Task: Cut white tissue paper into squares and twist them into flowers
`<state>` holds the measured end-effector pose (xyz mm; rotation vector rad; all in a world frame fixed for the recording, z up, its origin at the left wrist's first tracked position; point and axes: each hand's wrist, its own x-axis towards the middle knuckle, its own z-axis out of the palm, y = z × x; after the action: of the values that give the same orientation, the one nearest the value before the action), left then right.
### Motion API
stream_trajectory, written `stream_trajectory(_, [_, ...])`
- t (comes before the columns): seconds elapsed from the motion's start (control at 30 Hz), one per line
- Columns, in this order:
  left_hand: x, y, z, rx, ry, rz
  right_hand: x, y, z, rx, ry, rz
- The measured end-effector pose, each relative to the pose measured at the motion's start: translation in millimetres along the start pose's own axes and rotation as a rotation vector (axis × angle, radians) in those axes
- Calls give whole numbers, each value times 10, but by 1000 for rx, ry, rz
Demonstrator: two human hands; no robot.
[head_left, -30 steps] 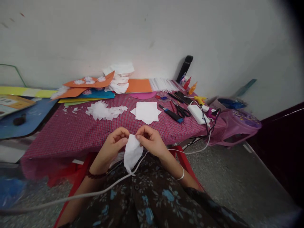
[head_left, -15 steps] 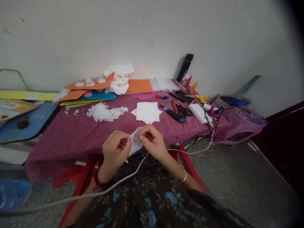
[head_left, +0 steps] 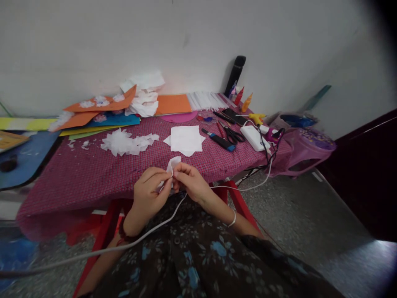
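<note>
Between the left hand [head_left: 151, 188] and the right hand [head_left: 191, 182], both pinching and equally near, a thin white sheet [head_left: 173, 164] is held bunched, its visible length pointing forward, toward white squares [head_left: 186, 140] stacked on a checked tablecloth [head_left: 89, 169]; ruffled white paper [head_left: 124, 142] lies left, a cutter [head_left: 219, 140] right.

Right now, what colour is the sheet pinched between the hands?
Plain white; the sheet shows best in the head view, partly hidden.
</note>
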<state>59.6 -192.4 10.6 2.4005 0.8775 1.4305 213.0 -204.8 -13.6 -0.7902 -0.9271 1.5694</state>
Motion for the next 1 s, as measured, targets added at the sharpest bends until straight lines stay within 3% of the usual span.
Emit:
stream_trajectory(0.13, [36, 57, -39, -291, -136, -327, 0, -17, -22, -71, 22, 5])
stream_trajectory(0.3, [25, 75, -23, -524, -150, -664, -13, -58, -37, -204, 5, -47])
stream_trajectory(0.77, [24, 94, 38, -547, -161, -727, -61, -82, -32, -453, 21, -222])
stream_trajectory(1.0, [11, 80, 51, -565, -128, -732, -57, -46, -44, -431, 12, -181])
